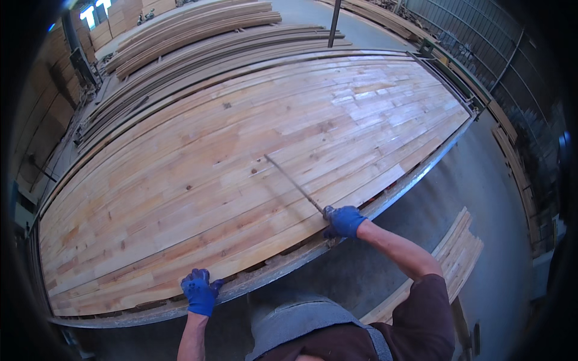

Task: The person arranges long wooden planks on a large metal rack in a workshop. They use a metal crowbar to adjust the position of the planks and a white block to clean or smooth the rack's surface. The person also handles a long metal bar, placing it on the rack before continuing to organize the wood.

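Note:
A wide panel of joined pale wood strips (229,156) lies on a metal-framed bed (415,177) in front of me. My right hand (343,220), in a blue glove, grips a long thin metal rod (293,182) that reaches out over the panel, its far end resting on the wood. My left hand (200,291), also blue-gloved, presses on the near edge of the panel and the metal frame, holding nothing.
More long boards (198,27) are stacked behind the panel. A loose stack of wood strips (457,256) lies on the concrete floor at my right. A dark vertical post (334,24) stands at the far side. Wire fencing (475,42) runs along the right.

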The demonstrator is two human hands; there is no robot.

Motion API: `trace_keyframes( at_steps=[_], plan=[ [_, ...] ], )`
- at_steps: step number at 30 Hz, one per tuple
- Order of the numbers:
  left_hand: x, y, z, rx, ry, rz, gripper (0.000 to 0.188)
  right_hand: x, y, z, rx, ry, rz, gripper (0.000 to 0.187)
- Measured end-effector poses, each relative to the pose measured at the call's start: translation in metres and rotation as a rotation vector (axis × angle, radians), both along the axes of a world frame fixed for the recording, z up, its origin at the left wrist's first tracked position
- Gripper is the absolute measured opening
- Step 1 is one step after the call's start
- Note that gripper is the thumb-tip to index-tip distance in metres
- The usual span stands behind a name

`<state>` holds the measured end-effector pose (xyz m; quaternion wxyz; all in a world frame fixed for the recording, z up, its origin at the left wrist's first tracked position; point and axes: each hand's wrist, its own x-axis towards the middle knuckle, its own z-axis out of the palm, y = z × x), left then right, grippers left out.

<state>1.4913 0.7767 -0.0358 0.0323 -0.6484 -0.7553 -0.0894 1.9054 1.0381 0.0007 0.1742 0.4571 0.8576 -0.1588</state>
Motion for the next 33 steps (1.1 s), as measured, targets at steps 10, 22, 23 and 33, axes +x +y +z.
trace_keyframes(
  at_steps=[10,22,23,33],
  plan=[
    [0.014,-0.013,-0.018,0.151,-0.19,0.155,0.045,0.029,0.012,-0.022,0.037,0.113,0.049,0.044],
    [0.023,-0.005,-0.012,0.289,-0.242,0.123,0.043,0.04,0.011,-0.053,0.304,0.222,0.24,0.033],
    [0.02,-0.008,-0.009,0.311,-0.218,0.112,0.042,0.038,0.008,-0.049,0.339,0.262,0.247,0.029],
    [0.027,-0.055,-0.024,0.335,-0.439,0.055,0.045,0.01,-0.112,-0.043,0.581,0.504,0.188,0.028]
  ],
)
